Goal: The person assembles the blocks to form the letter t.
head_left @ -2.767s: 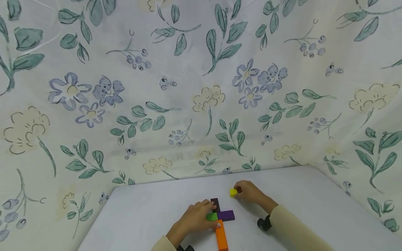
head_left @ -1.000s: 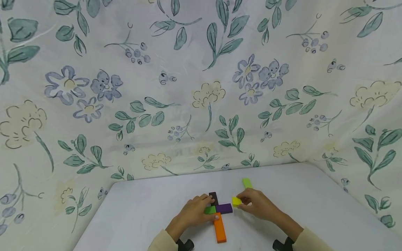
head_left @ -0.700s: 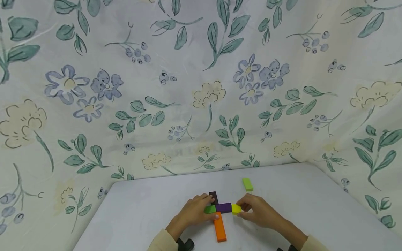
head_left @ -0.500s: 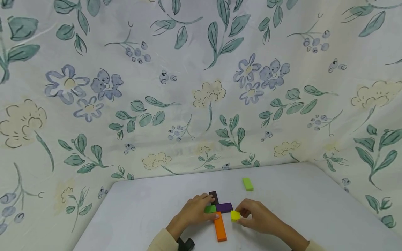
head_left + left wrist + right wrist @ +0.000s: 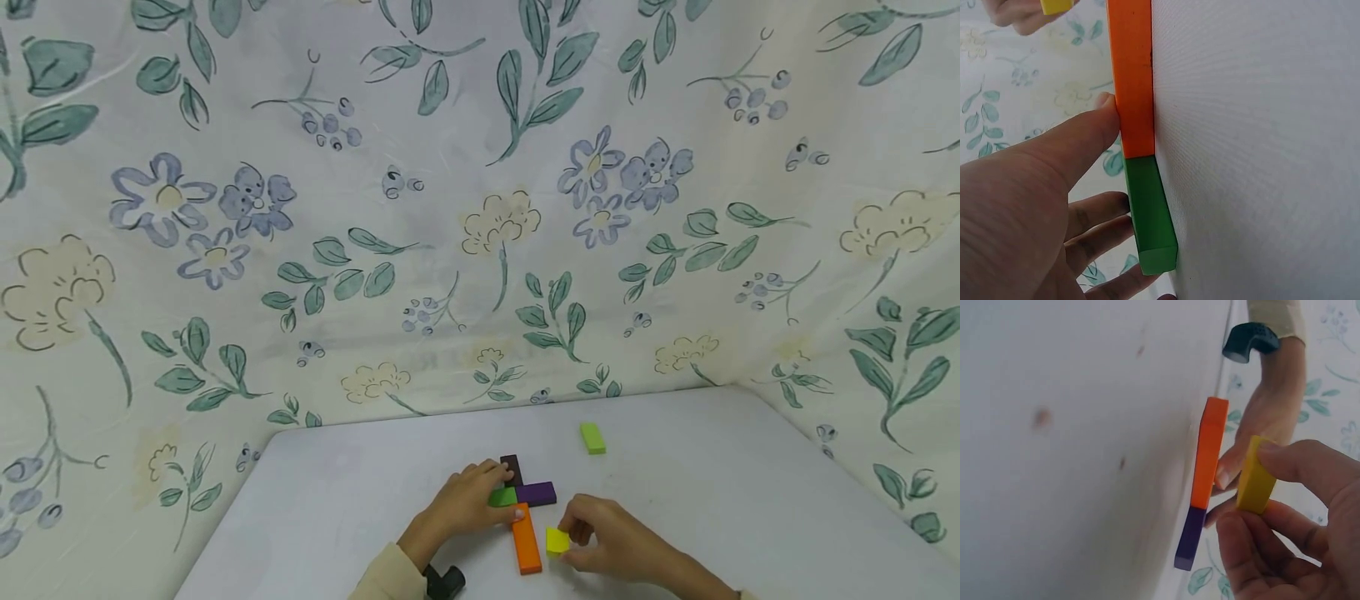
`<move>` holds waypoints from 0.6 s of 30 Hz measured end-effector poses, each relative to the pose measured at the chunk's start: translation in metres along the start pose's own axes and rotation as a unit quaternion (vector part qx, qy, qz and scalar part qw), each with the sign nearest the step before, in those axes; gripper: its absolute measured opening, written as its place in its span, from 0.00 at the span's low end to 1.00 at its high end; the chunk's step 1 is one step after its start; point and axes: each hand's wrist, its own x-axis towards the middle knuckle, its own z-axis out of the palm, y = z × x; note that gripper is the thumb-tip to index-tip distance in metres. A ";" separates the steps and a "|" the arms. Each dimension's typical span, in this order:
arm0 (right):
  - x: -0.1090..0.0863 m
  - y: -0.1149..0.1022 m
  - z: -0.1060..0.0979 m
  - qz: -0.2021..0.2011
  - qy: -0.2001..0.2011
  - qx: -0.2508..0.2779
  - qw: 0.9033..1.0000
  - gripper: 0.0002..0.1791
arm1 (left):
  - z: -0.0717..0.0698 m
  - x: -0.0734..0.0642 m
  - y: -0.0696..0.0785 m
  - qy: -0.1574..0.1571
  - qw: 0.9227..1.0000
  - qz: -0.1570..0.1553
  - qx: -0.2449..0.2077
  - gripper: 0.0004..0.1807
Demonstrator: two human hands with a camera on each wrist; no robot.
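On the white table my left hand (image 5: 467,500) lies over a cluster of wooden blocks, its thumb touching the orange block (image 5: 527,546) and its fingers spread over the green block (image 5: 502,497) and the dark brown block (image 5: 512,469). A purple block (image 5: 536,494) extends right from the green one. My right hand (image 5: 618,537) pinches a small yellow block (image 5: 557,542) between thumb and fingers, right of the orange block and apart from it. The right wrist view shows that yellow block (image 5: 1255,481) tilted, clear of the orange block (image 5: 1210,450). My left palm hides part of the green block.
A lime-green block (image 5: 592,438) lies by itself farther back on the white table (image 5: 360,475). Floral cloth (image 5: 450,250) hangs behind the table and along its sides. A dark wrist device (image 5: 446,582) sits at my left wrist.
My right hand has brought the yellow block toward me, past the purple block's end, to beside the orange one. The lime-green block has come into view. My left hand keeps its place on the blocks.
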 end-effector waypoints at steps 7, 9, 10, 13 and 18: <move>-0.006 0.000 0.009 0.011 -0.040 0.003 0.999 0.12 | 0.001 -0.001 0.001 -0.001 1.000 0.000 -0.004 0.36; -0.006 -0.001 0.012 0.028 -0.047 0.016 0.998 0.12 | 0.001 -0.001 0.000 -0.002 1.000 -0.002 -0.005 0.36; -0.006 -0.001 0.014 0.036 -0.049 0.024 0.998 0.12 | 0.001 -0.001 0.000 -0.002 1.000 -0.003 -0.006 0.37; -0.006 -0.002 0.018 0.055 -0.056 0.041 0.996 0.12 | 0.002 0.000 -0.001 -0.001 1.000 -0.005 -0.007 0.37; -0.005 -0.003 0.020 0.061 -0.060 0.047 0.995 0.12 | 0.002 0.002 -0.003 -0.001 1.000 -0.005 -0.006 0.37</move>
